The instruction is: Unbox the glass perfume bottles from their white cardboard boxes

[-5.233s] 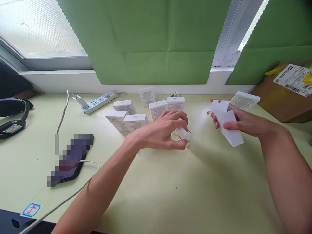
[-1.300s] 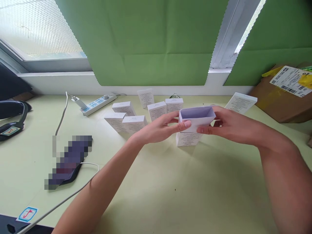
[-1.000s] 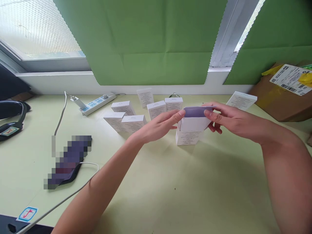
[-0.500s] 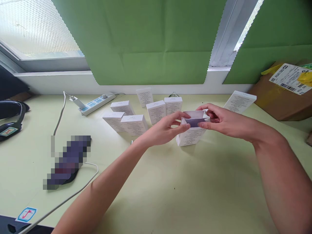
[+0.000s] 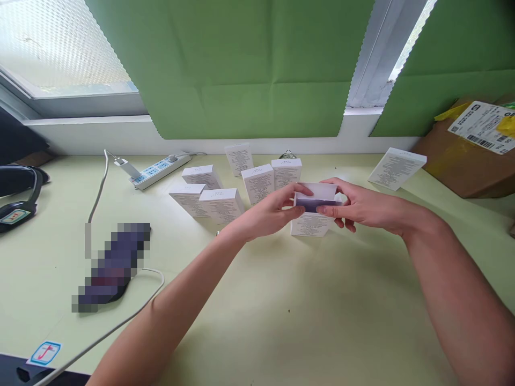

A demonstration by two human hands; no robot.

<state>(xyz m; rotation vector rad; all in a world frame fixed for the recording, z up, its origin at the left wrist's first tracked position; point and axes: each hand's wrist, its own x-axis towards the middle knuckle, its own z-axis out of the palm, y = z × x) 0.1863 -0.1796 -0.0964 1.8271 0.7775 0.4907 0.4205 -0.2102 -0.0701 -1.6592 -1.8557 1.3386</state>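
Note:
A small white carton (image 5: pixel 311 224) stands on the pale green table (image 5: pixel 281 316), its top open and a white insert sunk into the opening. My left hand (image 5: pixel 267 214) grips the carton's left upper edge with thumb and fingers. My right hand (image 5: pixel 362 206) holds the right upper edge, its fingertips at the open rim. Several closed white cartons (image 5: pixel 222 203) stand in a cluster behind and left of my left hand. One more white carton (image 5: pixel 396 168) lies flat at the far right.
A white power strip (image 5: pixel 159 170) lies by the wall, and its cable runs toward a dark blurred phone (image 5: pixel 112 265). A brown cardboard parcel (image 5: pixel 469 155) fills the right corner. A black headset (image 5: pixel 18 198) rests at the left edge.
The white insert, held above the standing carton a second ago, has gone down into its open top. Both hands have lowered onto the carton's rim.

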